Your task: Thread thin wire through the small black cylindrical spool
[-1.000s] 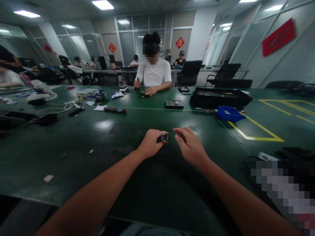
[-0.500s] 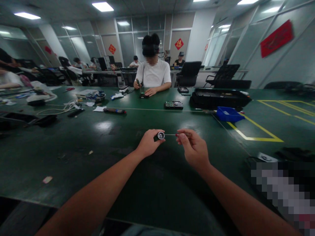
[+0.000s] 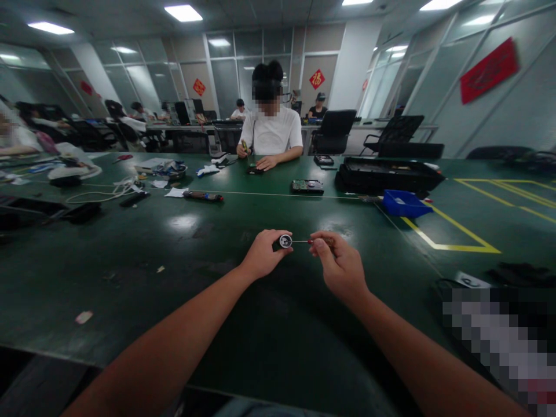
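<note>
My left hand (image 3: 264, 253) is closed around a small black cylinder with a round silver end (image 3: 284, 241), held just above the green table (image 3: 195, 278). Facing it, my right hand (image 3: 336, 263) pinches a thin screwdriver (image 3: 304, 241) with a reddish handle. The metal shaft points left and its tip meets the silver end of the cylinder. Both forearms reach in from the bottom of the view.
A person in a white shirt (image 3: 273, 134) works across the table. A hard drive (image 3: 307, 186), a black case (image 3: 384, 174) and a blue tray (image 3: 405, 203) lie at the far right. Cables and tools (image 3: 125, 191) lie at the far left. Yellow floor-tape lines (image 3: 452, 231) mark the table's right side.
A second ago my right hand was apart from the cylinder. It has since closed on the screwdriver and brought the tip to the cylinder's silver end. My left hand has turned that end toward me.
</note>
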A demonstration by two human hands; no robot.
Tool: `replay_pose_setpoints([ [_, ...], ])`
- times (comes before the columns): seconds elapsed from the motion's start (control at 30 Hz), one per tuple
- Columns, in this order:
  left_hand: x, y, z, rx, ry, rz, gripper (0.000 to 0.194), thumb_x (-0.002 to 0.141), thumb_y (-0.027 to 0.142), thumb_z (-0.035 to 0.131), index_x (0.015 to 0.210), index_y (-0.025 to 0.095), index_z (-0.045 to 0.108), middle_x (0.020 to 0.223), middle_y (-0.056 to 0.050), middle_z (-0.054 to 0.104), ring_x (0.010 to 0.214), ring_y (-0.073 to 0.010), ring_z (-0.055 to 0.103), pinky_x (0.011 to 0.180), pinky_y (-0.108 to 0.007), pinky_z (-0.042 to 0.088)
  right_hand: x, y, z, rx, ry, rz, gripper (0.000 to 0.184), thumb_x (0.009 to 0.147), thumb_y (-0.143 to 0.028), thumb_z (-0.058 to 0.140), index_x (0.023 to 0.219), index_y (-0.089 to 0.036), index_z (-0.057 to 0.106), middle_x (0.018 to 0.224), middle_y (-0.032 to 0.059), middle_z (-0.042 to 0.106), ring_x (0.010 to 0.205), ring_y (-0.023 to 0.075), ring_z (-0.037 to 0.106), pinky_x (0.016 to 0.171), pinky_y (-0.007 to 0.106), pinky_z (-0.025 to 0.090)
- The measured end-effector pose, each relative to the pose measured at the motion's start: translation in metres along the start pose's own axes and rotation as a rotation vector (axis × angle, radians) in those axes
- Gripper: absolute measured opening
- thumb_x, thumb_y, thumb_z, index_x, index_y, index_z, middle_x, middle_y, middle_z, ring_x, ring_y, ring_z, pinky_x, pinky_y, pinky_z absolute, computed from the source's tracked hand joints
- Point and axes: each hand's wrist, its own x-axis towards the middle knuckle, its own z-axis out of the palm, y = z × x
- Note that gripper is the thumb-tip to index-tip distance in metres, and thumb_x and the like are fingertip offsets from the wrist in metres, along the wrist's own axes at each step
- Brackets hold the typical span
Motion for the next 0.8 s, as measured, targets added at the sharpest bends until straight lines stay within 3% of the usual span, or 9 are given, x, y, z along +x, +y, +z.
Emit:
replay_pose_setpoints([
  [0.17,0.0,-0.0017,-0.0006,0.013,-0.003,0.03,0.035,0.085,0.026,0.076,0.119,0.022,0.068,0.109,-0.004,0.073,0.105,-0.0235,0.062,0.098,-0.042,0.047,0.0014,-0.0048,-0.0015,-0.079,0.0,-0.037,0.026,0.097,-0.039,0.053,0.103,-0.02,0.069,0.082,0.0048,0.074,0.071,0.0182,0.07,0.066,0.031,0.051],
  [0.37,-0.0002,-0.0017,-0.0004,0.068,-0.017,0.057,0.034,0.086,0.031,0.075,0.118,0.024,0.069,0.11,-0.004,0.073,0.105,-0.0239,0.063,0.098,-0.043,0.046,0.0016,-0.0047,-0.0035,-0.303,0.077,-0.113,0.035,0.089,-0.05,0.065,0.068,-0.021,0.066,0.056,-0.0014,0.061,0.049,0.0127,0.055,0.054,0.027,0.041],
  [0.47,-0.0002,-0.0025,0.0005,0.077,-0.026,0.073,0.033,0.086,0.035,0.075,0.117,0.024,0.069,0.112,-0.004,0.073,0.106,-0.0241,0.063,0.098,-0.043,0.045,0.0001,-0.0013,-0.0031,-0.353,0.088,-0.141,0.041,0.088,-0.053,0.066,0.062,-0.021,0.063,0.052,-0.0023,0.057,0.047,0.0113,0.051,0.051,0.027,0.037],
  [0.63,-0.0001,-0.0041,-0.0002,0.069,-0.03,0.063,0.033,0.087,0.034,0.074,0.118,0.024,0.069,0.111,-0.005,0.073,0.105,-0.0242,0.063,0.098,-0.042,0.045,-0.0016,-0.0018,-0.004,-0.363,0.054,-0.174,0.041,0.088,-0.057,0.065,0.068,-0.022,0.071,0.056,-0.0005,0.064,0.049,0.0129,0.056,0.054,0.028,0.042],
  [0.8,-0.0005,-0.0032,-0.0012,0.051,-0.01,0.057,0.036,0.088,0.037,0.073,0.119,0.022,0.068,0.11,-0.005,0.073,0.104,-0.024,0.063,0.096,-0.041,0.046,-0.0015,-0.0044,-0.0031,-0.288,-0.011,-0.216,0.027,0.093,-0.046,0.062,0.101,-0.022,0.074,0.082,0.0043,0.076,0.068,0.019,0.068,0.069,0.033,0.052],
])
